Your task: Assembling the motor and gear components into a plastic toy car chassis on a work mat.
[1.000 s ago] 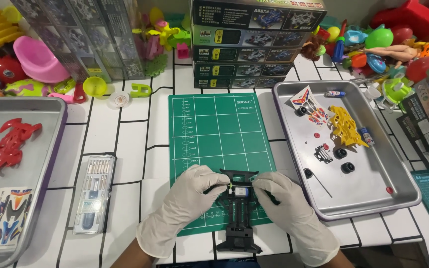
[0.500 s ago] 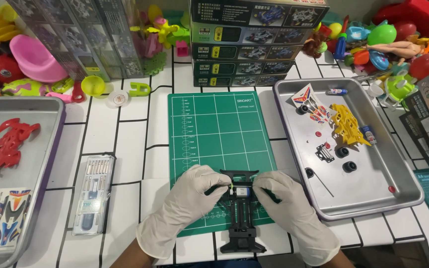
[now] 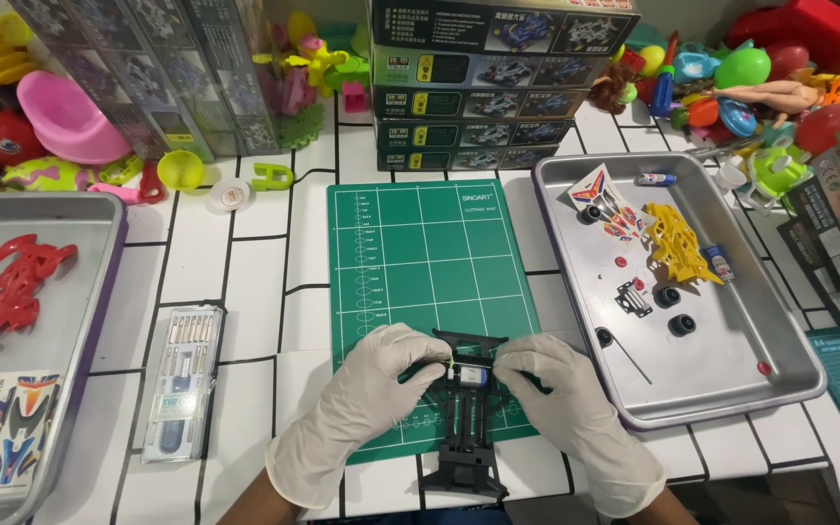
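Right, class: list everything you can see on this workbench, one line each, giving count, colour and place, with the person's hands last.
Toy car chassis: one, black, near edge of mat, held.
Cutting mat: one, green, centre.
Right tray: one, metal, holding yellow part, sticker sheet, black wheels.
Left tray: one, metal, holding red car body.
Screwdriver set: one, clear case, left of mat.
Kit boxes: stacked, dark, behind mat.
Toys: many, mixed colours, along back.
Left hand, right hand: white gloves, gripping chassis.

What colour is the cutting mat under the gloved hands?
Green with a white grid, seen in the head view: the cutting mat lies under both hands.
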